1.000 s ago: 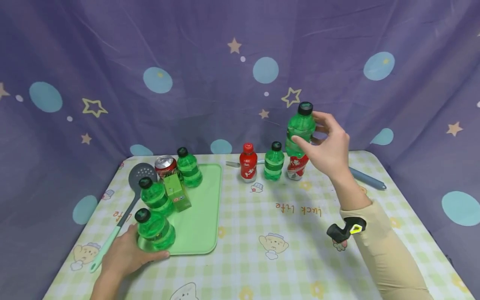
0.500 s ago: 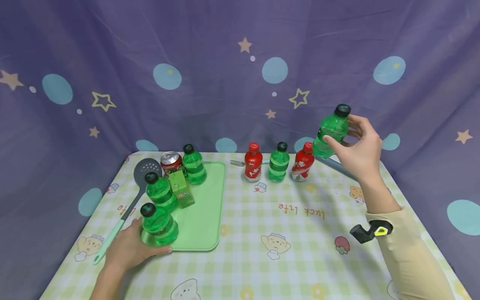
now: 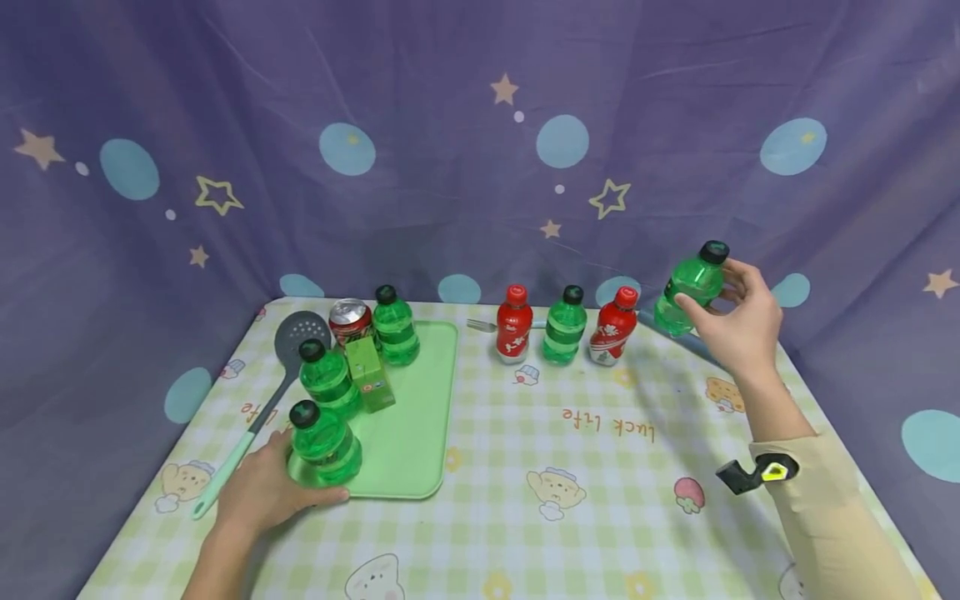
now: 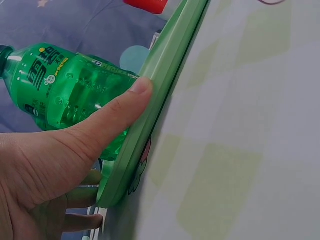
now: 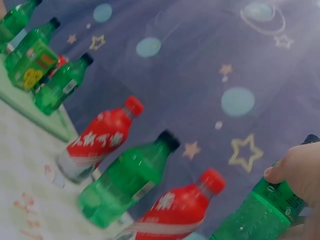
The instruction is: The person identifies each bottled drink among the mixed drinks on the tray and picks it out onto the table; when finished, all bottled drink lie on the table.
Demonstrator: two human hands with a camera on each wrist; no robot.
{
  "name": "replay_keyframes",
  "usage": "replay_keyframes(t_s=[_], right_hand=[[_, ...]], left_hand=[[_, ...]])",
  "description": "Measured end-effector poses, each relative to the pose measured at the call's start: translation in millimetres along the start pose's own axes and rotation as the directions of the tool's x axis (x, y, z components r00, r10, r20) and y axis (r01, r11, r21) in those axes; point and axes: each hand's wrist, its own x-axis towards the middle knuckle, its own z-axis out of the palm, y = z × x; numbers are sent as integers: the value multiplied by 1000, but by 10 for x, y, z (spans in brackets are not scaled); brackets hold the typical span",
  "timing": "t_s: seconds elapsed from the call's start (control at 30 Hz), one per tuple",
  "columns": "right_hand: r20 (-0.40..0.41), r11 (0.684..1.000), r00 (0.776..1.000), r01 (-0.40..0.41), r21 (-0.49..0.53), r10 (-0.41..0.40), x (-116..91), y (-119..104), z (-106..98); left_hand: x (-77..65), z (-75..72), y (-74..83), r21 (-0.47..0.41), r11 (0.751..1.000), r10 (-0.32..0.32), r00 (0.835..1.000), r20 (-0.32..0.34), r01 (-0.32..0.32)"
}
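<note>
My right hand (image 3: 742, 329) grips a green soda bottle (image 3: 686, 292) with a black cap, tilted, in the air at the right rear of the table. In the right wrist view only part of that bottle (image 5: 255, 215) shows. My left hand (image 3: 258, 487) holds the near left corner of a light green tray (image 3: 416, 425). Its thumb (image 4: 117, 112) lies along the tray rim, and its fingers are partly hidden behind the corner. Close by this hand, a green soda bottle (image 3: 326, 450) stands on the tray.
Two more green bottles, a green drink carton (image 3: 371, 383) and a soda can (image 3: 350, 319) crowd the tray's left side. A skimmer (image 3: 300, 337) lies left of it. Along the back stand two red bottles (image 3: 514, 329) around a green one (image 3: 564, 329), near a fork (image 3: 482, 325) and a blue-grey handle (image 3: 701, 350).
My right hand has carried the green soda bottle rightward, past the right red bottle, and then lowered it somewhat. The left hand stays at the tray corner. The head view has shifted slightly.
</note>
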Motion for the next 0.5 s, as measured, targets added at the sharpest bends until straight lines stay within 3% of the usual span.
replay_keyframes(t_s=[0.3, 0.5], right_hand=[[93, 1000, 996, -6, -17, 7, 12, 291, 192], [127, 1000, 992, -11, -20, 14, -146, 499, 314]], left_hand=[[53, -43, 17, -10, 1000, 10, 1000, -28, -11], [-37, 31, -25, -27, 1000, 10, 1000, -25, -11]])
